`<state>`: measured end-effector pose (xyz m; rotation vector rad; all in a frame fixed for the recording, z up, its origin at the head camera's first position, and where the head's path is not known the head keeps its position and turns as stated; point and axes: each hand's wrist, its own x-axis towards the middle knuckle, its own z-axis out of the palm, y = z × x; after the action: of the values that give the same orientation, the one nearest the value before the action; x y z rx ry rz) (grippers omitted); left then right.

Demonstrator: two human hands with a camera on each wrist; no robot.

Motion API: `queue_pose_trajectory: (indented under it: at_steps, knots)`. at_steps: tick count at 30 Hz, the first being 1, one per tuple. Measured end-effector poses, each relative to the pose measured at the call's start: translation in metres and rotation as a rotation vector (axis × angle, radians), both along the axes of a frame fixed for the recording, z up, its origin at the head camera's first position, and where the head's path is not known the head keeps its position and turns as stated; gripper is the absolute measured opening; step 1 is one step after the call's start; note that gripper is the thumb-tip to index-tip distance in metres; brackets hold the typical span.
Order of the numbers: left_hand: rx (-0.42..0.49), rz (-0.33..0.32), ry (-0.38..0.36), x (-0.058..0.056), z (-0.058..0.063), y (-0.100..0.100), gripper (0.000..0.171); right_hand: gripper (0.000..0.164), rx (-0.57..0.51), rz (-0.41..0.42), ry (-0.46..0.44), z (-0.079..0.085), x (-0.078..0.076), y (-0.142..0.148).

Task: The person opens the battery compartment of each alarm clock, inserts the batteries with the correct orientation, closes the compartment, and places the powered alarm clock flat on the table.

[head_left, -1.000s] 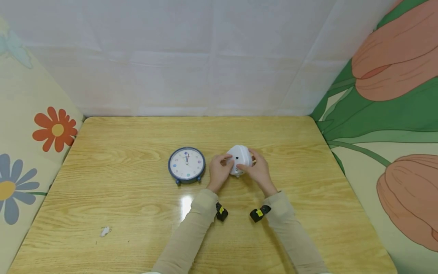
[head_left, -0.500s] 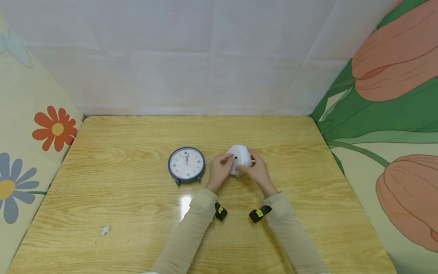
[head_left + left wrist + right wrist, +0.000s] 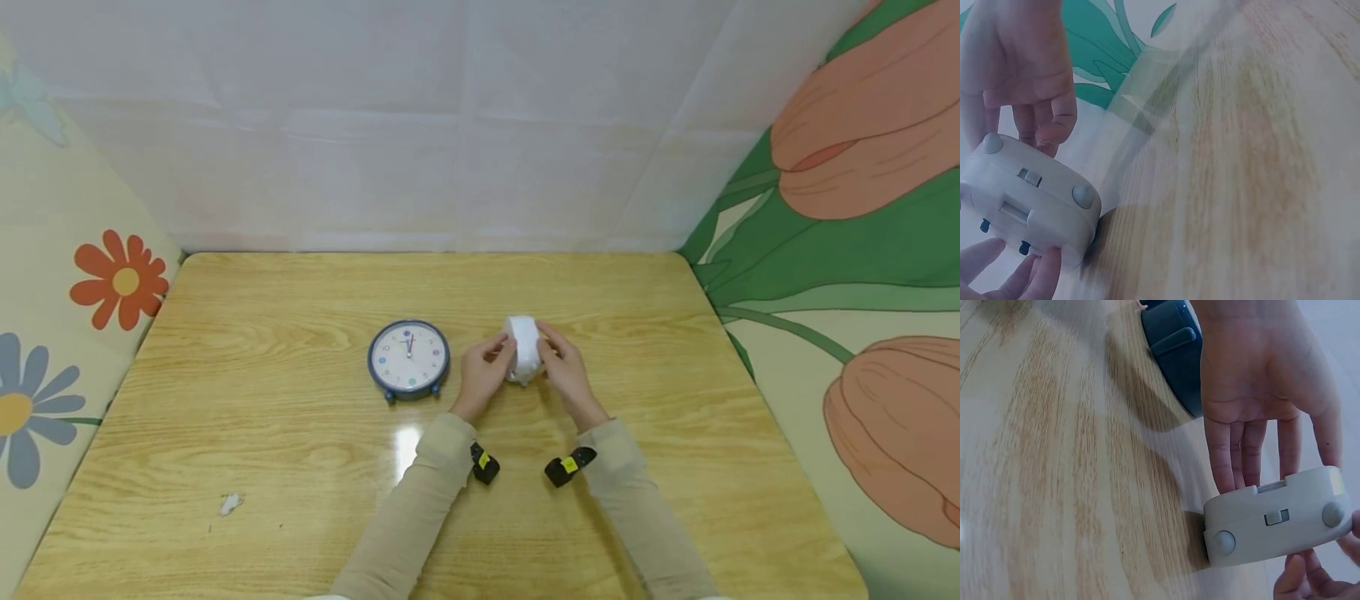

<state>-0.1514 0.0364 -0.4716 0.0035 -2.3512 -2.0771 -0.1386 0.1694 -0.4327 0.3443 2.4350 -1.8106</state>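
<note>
A small white alarm clock with rounded corners is between my two hands, at the middle of the table. My left hand pinches its left side; in the left wrist view its fingers lie by two dark knobs. From the right, my right hand grips the opposite side with thumb and fingers. Two round feet and a slide switch show on the clock's narrow side in the right wrist view. I cannot see its dial.
A blue-rimmed round alarm clock lies face up left of my left hand. A pale torn patch marks the wooden table at front left. Behind the table hangs a white cloth; flower-printed panels flank it.
The white clock has turned in my hands: its broad back was in sight earlier, and a narrow side shows now. My right fingers have shifted off the back toward its right edge.
</note>
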Motion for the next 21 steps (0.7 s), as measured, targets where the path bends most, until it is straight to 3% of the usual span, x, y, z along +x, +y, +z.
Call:
queue_pose_trajectory:
  at_steps: [7, 14, 21]
  knots:
    - [0.018, 0.010, -0.004, 0.001, 0.002, 0.000, 0.032, 0.045, -0.076, -0.001, -0.088, -0.001, -0.003, 0.006]
    - [0.035, 0.010, -0.059, 0.000, 0.002, -0.001, 0.032, 0.059, -0.137, 0.101, -0.205, -0.003, -0.004, 0.012]
    - [0.143, -0.010, -0.143, -0.001, -0.001, -0.003, 0.036, 0.062, -0.164, 0.138, -0.241, -0.006, -0.005, 0.011]
